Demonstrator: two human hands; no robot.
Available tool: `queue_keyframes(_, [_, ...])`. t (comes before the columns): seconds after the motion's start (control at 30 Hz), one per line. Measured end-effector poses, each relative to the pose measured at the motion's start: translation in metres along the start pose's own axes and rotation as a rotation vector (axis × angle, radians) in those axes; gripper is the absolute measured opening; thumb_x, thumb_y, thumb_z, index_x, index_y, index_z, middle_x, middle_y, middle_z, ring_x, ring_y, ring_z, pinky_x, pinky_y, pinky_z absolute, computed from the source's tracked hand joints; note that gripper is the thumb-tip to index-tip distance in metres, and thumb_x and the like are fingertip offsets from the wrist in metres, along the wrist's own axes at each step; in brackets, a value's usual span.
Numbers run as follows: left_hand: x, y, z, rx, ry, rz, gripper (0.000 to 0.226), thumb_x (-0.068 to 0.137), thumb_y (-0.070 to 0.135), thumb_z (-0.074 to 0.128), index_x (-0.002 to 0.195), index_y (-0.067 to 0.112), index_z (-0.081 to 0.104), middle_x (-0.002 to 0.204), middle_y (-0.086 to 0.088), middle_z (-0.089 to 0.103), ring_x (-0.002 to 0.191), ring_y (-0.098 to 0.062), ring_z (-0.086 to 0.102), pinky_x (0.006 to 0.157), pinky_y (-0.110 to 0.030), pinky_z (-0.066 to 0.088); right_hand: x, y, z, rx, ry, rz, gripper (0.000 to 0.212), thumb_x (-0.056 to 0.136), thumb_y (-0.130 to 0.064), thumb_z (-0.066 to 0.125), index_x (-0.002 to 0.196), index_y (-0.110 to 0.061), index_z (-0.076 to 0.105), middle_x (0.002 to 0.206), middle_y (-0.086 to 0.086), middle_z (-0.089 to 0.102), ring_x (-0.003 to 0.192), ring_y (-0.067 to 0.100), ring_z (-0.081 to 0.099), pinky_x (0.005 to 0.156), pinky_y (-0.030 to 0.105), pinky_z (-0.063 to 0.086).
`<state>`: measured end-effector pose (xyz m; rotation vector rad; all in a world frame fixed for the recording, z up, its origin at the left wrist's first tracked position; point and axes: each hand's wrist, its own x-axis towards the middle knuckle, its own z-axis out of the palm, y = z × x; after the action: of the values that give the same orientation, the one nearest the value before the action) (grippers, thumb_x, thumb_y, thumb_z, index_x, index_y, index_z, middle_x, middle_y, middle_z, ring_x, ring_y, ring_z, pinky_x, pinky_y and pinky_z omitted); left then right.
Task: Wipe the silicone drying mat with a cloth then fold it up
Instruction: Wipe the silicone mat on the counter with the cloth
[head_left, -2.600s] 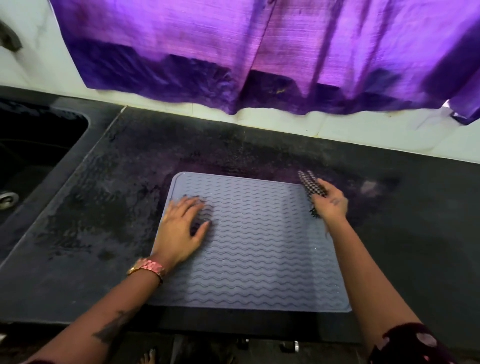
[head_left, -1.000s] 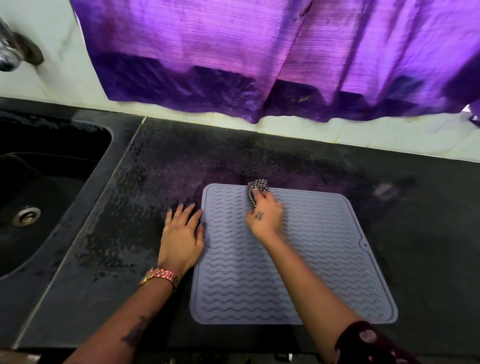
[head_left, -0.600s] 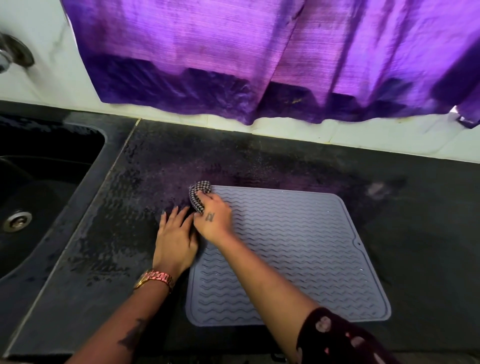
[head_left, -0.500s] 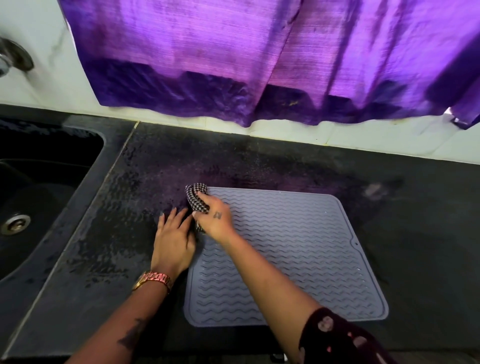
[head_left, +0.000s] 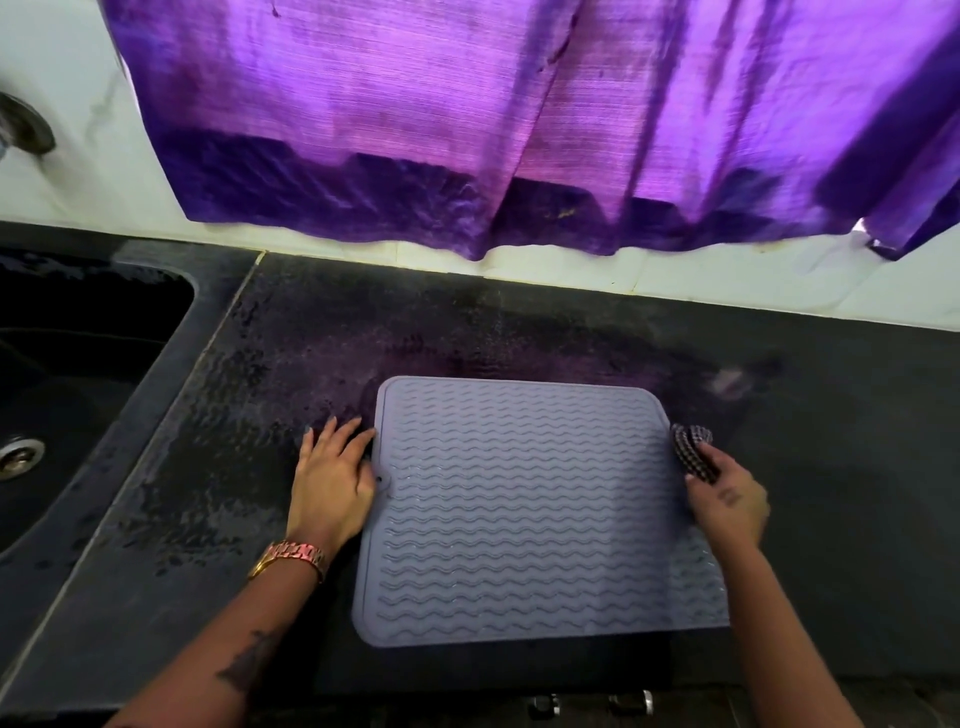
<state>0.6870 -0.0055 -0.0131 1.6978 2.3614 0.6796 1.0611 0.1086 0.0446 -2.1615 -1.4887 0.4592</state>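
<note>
The grey silicone drying mat (head_left: 524, 509) lies flat on the dark countertop (head_left: 831, 467), to the right of the sink (head_left: 62, 374). The left hand (head_left: 332, 483) rests flat at its left edge, fingers straight and a little apart. The right hand (head_left: 727, 501), at the right edge, grips a folded checked cloth (head_left: 693, 452) with curled fingers.

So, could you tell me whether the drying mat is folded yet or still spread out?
Spread flat: the drying mat lies open on the counter, no edge turned over.
</note>
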Motion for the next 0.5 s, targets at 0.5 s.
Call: queue_keyframes(0.5, [-0.001,-0.012,-0.004,0.174,-0.077,0.09,0.055,0.09,0.032,0.028,0.143,0.021,0.037,0.151,0.0,0.035,0.144,-0.023,0.018,0.117,-0.037,-0.01,-0.058,-0.068,0.051,-0.181,-0.234,-0.378,0.052,0.086,-0.018,0.059,0.136,-0.024,0.047,0.136,0.005,0.052,0.121,0.023,0.05,0.101,0.029,0.037])
